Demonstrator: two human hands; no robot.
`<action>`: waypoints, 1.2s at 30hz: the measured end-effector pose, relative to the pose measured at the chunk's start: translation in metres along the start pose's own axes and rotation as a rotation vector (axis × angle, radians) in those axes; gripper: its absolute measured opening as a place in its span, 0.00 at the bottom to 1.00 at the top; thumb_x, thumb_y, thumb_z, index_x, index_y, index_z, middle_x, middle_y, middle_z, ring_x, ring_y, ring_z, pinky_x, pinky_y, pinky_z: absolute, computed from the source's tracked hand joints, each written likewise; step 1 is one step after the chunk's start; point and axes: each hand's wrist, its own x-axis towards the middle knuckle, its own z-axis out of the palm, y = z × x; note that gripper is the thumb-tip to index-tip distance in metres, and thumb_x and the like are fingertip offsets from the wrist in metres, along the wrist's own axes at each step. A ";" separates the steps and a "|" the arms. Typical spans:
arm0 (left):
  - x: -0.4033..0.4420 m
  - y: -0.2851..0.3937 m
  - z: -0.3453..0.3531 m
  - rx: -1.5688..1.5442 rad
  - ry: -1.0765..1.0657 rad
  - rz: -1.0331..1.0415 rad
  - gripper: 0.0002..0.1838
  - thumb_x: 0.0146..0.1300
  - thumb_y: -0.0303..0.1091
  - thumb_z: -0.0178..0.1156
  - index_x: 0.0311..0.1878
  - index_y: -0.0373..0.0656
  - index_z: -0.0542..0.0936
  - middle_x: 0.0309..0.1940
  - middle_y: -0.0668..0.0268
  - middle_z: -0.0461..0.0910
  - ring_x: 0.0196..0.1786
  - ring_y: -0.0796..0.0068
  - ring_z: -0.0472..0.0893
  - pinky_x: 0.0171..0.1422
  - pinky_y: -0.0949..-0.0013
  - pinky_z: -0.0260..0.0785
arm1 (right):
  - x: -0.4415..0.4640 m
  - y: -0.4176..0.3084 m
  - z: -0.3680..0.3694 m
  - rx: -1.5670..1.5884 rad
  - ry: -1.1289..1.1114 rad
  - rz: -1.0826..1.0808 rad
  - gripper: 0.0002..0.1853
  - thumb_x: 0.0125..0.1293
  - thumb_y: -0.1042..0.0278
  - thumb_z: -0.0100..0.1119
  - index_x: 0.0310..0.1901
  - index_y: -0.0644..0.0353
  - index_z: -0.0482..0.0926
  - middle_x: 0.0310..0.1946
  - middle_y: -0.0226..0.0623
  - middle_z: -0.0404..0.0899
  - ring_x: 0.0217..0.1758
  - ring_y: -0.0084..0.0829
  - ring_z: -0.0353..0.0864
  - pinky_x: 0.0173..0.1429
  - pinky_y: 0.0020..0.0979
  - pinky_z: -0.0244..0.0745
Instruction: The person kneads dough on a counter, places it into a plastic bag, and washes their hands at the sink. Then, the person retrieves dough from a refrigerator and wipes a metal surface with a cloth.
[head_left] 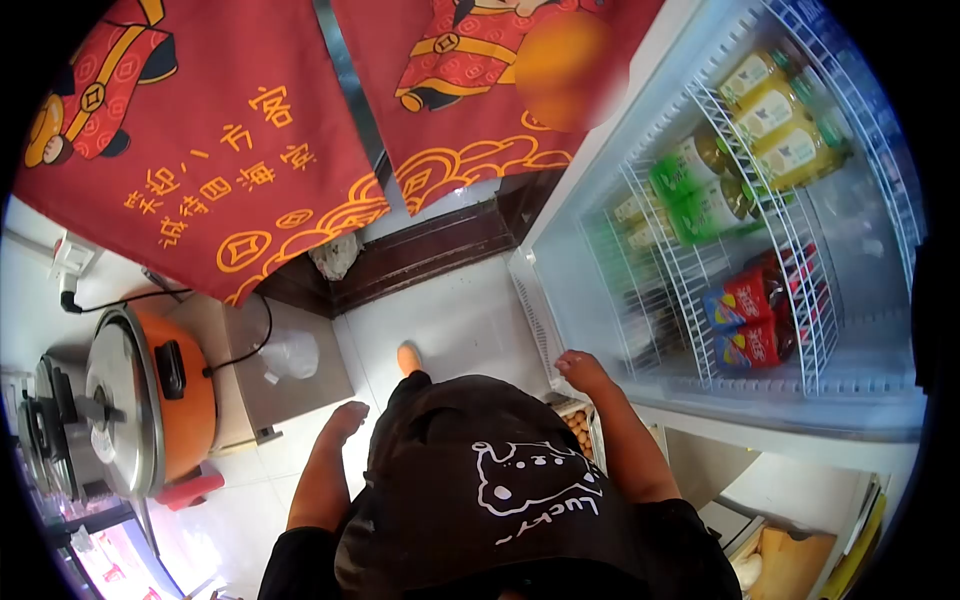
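Right hand (582, 370) and left hand (346, 420): fingers relaxed, nothing visibly held. Eggs (578, 430), lower centre of the frame just below the right hand, should prove light, smooth and fragile (cup gently round the middle). The stocked fridge (578, 245) occupies the right side.

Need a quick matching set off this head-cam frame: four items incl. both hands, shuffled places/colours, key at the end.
Column 1
1. left hand
2. curtains
3. eggs
4. right hand

Column 2
A. red with yellow-orange print
B. at the lower edge of the fridge as seen in the view
C. on the same side of the apron as the orange pot
D. seen between the apron and the right forearm

Pairs: 1-C, 2-A, 3-D, 4-B
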 end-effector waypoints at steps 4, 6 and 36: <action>0.032 0.033 -0.054 0.058 0.064 0.036 0.22 0.67 0.48 0.54 0.50 0.37 0.80 0.45 0.55 0.82 0.44 0.61 0.81 0.53 0.59 0.72 | 0.076 -0.089 -0.036 -0.008 0.035 -0.221 0.14 0.68 0.58 0.53 0.38 0.60 0.81 0.39 0.46 0.82 0.46 0.50 0.80 0.51 0.46 0.74; 0.060 0.052 -0.091 0.185 0.102 0.088 0.23 0.68 0.49 0.53 0.51 0.38 0.80 0.49 0.53 0.81 0.51 0.58 0.80 0.57 0.59 0.71 | 0.120 -0.137 -0.049 0.058 0.059 -0.314 0.14 0.68 0.58 0.53 0.38 0.60 0.81 0.38 0.46 0.82 0.45 0.50 0.80 0.51 0.46 0.74; 0.254 0.639 -0.533 -1.031 0.005 0.745 0.13 0.71 0.34 0.53 0.54 0.36 0.74 0.43 0.62 0.80 0.46 0.71 0.80 0.55 0.67 0.73 | 0.324 -0.372 -0.486 1.035 0.819 -0.990 0.18 0.73 0.66 0.46 0.57 0.70 0.73 0.39 0.41 0.76 0.41 0.31 0.74 0.47 0.32 0.71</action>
